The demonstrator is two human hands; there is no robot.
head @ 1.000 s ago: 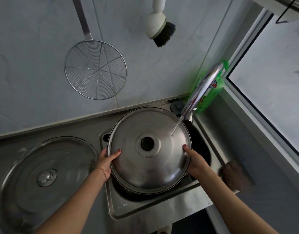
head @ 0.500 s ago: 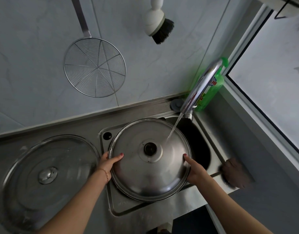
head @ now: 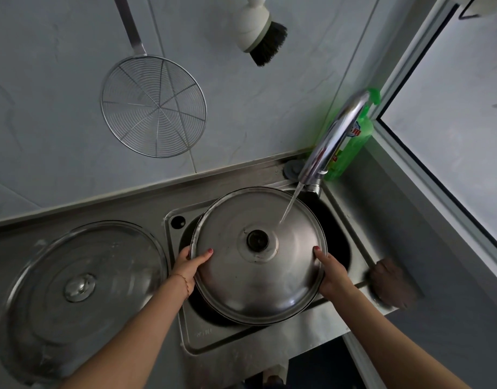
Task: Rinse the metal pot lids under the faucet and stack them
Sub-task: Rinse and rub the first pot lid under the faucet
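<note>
Head view: 1 round, domed metal lid (head: 258, 279) with a dull brushed sheen and a dark centre hole sits over the steel sink (head: 241, 335), water from the curved chrome faucet (head: 330, 144) striking it near the hole. Left hand (head: 189, 266) and right hand (head: 330, 273) clamp opposite rims, thumbs on top. Another lid (head: 81, 287), flatter, with a knob, lies on the counter beside it.

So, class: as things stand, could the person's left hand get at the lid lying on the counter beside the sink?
Probably yes, once it lets go. The left hand grips the rim of the lid under the water; the other lid lies just to its left, with nothing between them.
</note>
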